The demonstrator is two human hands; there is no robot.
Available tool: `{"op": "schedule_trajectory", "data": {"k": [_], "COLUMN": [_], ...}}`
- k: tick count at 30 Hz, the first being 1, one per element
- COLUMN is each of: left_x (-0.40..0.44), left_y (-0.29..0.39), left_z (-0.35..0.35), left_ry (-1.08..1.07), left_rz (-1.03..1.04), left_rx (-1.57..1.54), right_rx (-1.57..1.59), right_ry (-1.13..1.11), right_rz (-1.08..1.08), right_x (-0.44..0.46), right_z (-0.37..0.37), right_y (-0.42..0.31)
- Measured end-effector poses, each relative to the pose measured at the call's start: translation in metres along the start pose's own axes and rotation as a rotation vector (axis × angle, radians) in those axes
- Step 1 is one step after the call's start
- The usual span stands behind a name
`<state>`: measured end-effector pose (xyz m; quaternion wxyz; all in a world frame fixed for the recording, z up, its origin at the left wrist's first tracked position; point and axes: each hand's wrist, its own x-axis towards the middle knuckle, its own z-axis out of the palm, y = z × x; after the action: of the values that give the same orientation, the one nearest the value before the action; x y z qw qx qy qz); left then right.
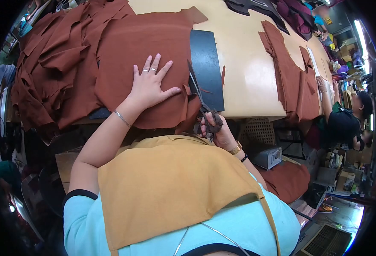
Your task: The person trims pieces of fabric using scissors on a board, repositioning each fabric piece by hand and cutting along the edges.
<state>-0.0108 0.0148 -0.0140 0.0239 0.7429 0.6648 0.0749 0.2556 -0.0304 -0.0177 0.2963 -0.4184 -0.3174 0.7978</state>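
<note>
My left hand (152, 85) lies flat with fingers spread on a brown fabric piece (149, 42) near the table's front edge. My right hand (213, 126) is closed around the handles of a pair of scissors (196, 87), which look wrapped in dark cloth. The blades point away from me along the right edge of the fabric. Under that edge sits a dark flat board (209, 64), partly covered by the cloth. A narrow strip of fabric (189, 114) hangs beside the scissors at the table edge.
A heap of brown fabric (55, 72) fills the left of the table (243, 55). More brown pieces (286, 68) lie to the right, and dark cut pieces (260, 10) at the back. A co-worker (345, 123) stands at the far right. Below is a grey metal box (268, 157).
</note>
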Motion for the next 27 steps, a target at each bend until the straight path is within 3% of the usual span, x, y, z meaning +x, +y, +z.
{"op": "schedule_trajectory", "data": {"k": [19, 25, 27], "left_x": [-0.021, 0.007, 0.011], "left_y": [0.020, -0.012, -0.020], "left_z": [-0.004, 0.002, 0.000], "left_ry": [-0.039, 0.073, 0.024], "left_rz": [-0.035, 0.018, 0.011], "left_rx": [0.001, -0.044, -0.003], "right_rx": [-0.010, 0.024, 0.040], "right_ry": [0.006, -0.001, 0.006], "right_rz": [-0.057, -0.045, -0.025], "right_x": [-0.003, -0.009, -0.009], "right_z": [0.003, 0.001, 0.001], "right_y": [0.003, 0.001, 0.000]}}
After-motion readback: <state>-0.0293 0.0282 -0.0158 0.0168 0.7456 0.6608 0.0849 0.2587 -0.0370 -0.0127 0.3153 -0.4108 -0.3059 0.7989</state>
